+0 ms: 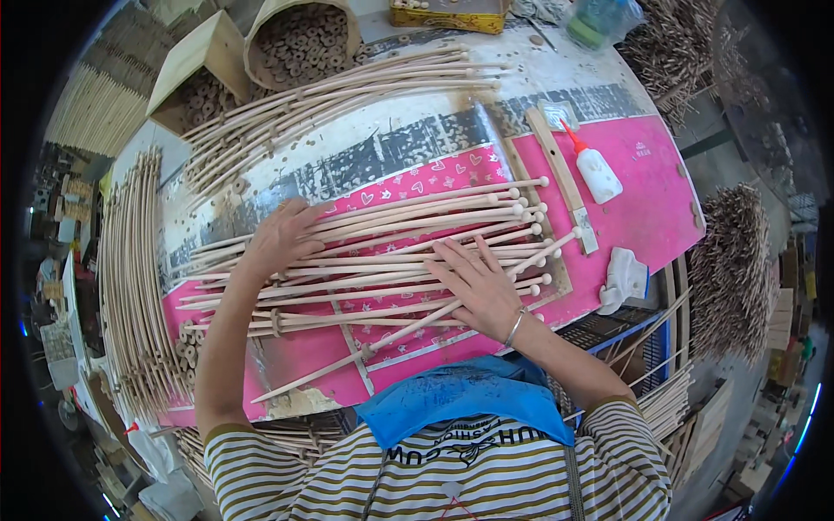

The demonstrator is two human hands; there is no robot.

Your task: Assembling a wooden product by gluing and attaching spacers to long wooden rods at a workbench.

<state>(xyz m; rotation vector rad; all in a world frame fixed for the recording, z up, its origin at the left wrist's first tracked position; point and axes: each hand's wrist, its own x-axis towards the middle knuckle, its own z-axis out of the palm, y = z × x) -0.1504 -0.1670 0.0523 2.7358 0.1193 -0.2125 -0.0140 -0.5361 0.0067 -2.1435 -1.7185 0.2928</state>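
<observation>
Many thin wooden sticks with small round knobs at their right ends lie in a loose layer on a pink patterned mat. Over their left part rests my left hand, its fingers stretched across the sticks toward the right. My right hand lies flat with spread fingers on the sticks near the knobbed ends. One stick slants from the lower left up under my right hand, with a small wooden ring on it. Another wooden ring sits around sticks below my left hand.
A wooden drum and an angled wooden box hold wooden rings. More ringed sticks lie at the back and left. On the right are a wooden strip, a white glue bottle and a white cloth.
</observation>
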